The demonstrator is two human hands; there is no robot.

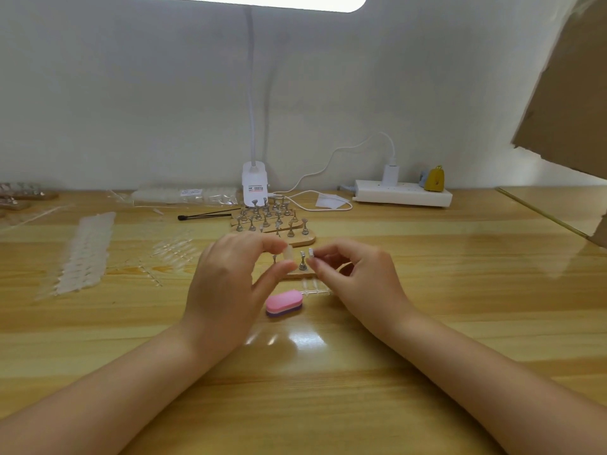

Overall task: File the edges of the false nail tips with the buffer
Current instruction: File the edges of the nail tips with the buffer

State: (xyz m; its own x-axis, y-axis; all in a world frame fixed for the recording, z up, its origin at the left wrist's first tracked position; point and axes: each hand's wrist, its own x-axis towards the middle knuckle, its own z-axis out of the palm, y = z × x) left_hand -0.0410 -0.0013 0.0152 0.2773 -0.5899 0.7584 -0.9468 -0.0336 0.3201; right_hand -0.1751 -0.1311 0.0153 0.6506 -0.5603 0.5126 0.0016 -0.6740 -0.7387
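**Nail tip pinched, buffer lying between my wrists**

Far to the left of my left hand I see long strips of clear nail tips [86, 252] lying flat on the wooden counter [460, 290], and closer in, a looser scatter of clear tips [174, 249].

My left hand [226, 290] hovers above the counter, thumb and forefinger pressed together on one pale false nail tip [290, 252], which stands nearly upright between the fingertips. The other fingers curl loosely behind it.

Just beyond and between my two hands sits a small wooden stand [297, 274] with metal pegs; one peg [302, 261] shows clearly in the gap between the fingertips. Farther out from the hands, more wooden stands with pegs [272, 221] cluster at the foot of a white clip lamp [254, 185], with a thin black tool [207, 216] lying to their left.

The pink and purple buffer [284, 303] rests flat on the counter below the gap between my hands, near the heel of the left one and touched by neither. A short strip of clear tips [313, 289] lies just beyond it, by my right hand.

My right hand [358, 277] has its thumb and forefinger closed on a small grey piece [311, 252], which I cannot identify for certain. Well beyond this hand, against the wall, is a white power strip [404, 193] with a plug and cable.
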